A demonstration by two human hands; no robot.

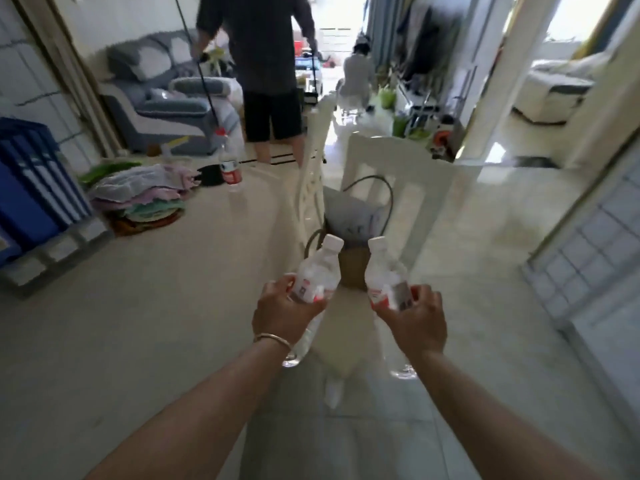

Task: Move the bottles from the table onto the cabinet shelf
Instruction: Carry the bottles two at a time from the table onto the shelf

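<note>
Glossy pale table [145, 306]; each hand's grip clamps a clear plastic bottle: left [313, 275], right [386, 277].

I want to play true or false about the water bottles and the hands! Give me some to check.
1. Each hand holds a bottle. True: the left hand grips one bottle and the right hand grips another bottle.
2. The held bottles have blue caps. False: their caps are white.
3. A third bottle stands on the table. True.
4. That third bottle lies on its side. False: it stands upright.
5. The left wrist wears a bracelet. True.
</note>
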